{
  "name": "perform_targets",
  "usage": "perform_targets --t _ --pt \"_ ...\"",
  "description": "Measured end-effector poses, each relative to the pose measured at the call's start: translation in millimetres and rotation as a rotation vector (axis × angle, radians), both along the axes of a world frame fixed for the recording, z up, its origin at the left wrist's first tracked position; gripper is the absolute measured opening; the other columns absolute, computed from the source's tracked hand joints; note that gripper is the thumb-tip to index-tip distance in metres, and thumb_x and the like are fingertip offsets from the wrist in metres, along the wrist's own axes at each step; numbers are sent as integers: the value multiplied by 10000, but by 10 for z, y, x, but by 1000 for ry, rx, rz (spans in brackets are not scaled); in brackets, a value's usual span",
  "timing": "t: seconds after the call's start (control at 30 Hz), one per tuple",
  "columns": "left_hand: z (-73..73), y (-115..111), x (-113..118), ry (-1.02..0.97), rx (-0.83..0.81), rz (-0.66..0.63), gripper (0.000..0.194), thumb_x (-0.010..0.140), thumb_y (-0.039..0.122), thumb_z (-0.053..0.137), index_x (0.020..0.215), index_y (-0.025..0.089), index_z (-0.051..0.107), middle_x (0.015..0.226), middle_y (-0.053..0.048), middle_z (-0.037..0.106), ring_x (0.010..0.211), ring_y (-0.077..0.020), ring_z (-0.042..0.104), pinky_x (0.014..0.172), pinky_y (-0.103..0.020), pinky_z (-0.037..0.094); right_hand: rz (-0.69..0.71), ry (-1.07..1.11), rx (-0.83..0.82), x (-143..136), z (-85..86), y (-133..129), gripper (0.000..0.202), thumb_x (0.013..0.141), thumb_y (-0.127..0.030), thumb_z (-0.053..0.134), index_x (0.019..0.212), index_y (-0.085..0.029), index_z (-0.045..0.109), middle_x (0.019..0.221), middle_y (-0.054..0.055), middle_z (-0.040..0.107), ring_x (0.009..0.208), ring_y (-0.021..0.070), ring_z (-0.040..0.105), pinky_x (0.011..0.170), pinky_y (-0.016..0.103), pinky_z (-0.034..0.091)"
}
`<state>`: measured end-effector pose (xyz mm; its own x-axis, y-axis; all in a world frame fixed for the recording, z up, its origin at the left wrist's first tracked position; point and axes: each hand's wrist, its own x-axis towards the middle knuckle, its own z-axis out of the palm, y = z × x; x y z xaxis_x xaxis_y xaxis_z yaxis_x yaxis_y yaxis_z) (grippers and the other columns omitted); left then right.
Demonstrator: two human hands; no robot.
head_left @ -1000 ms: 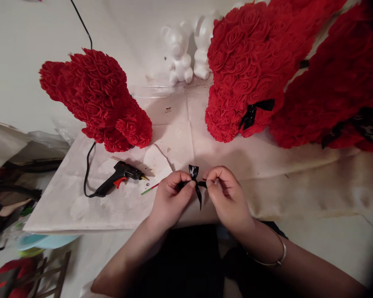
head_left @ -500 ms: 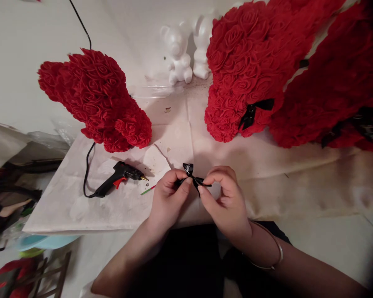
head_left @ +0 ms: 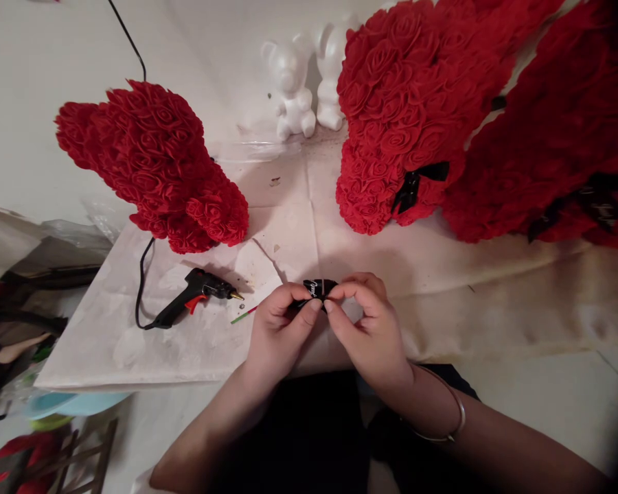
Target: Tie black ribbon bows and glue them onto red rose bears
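Observation:
Between my hands is a black ribbon bow with white lettering, held above the table's front edge. My left hand pinches its left side between thumb and forefinger. From the right, my right hand pinches the bow too, its thumb tip almost meeting the left thumb. The lower part of the bow is hidden by my fingers. Left of my left hand a black hot glue gun with a red trigger lies on its side, its brass nozzle pointing right.
A red rose-covered figure stands at the left. At the right are larger rose figures with black bows. White foam bears stand behind. A thin green-and-red strip lies near the nozzle. The glue gun's cord runs behind the left figure.
My right fingers have moved left to the middle of the bow. The bow's upper loop has folded lower and sideways, and its right tails no longer show. The view has shifted slightly.

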<state>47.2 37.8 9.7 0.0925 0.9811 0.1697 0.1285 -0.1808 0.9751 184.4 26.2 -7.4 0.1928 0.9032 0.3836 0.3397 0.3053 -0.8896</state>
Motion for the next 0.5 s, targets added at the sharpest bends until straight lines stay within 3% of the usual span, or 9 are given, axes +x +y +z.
perform_targets --t 0.5 --pt "-7 -12 -23 191 186 -56 60 860 226 626 817 210 665 752 -2 650 704 -117 585 676 -231 449 42 72 -38 19 37 13 124 807 -148 563 712 -227 577 807 25 585 829 197 587 741 369 479"
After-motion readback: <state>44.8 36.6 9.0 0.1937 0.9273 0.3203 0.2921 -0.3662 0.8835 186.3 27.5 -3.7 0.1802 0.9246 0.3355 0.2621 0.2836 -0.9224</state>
